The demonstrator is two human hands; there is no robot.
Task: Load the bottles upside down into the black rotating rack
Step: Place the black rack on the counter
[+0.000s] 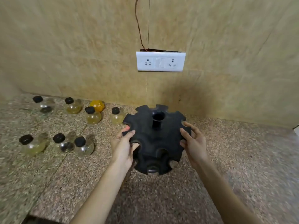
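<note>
The rack is matt black plastic. Left of the rack, the bottles are clear and glossy; glass or plastic cannot be determined. Their caps are matt black with ribbed edges. Under the rack, the countertop is speckled stone, smooth with a low sheen. Behind the rack, the wall is smooth, marbled beige tile. Above the rack, the socket plate is glossy white plastic.

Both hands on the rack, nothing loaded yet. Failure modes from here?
The nearest bottle stands close beside the rack; turning or sliding the rack may knock it over. The left hand and right hand grip its notched rim; fingers in the slots could get pinched if it spins.
</note>
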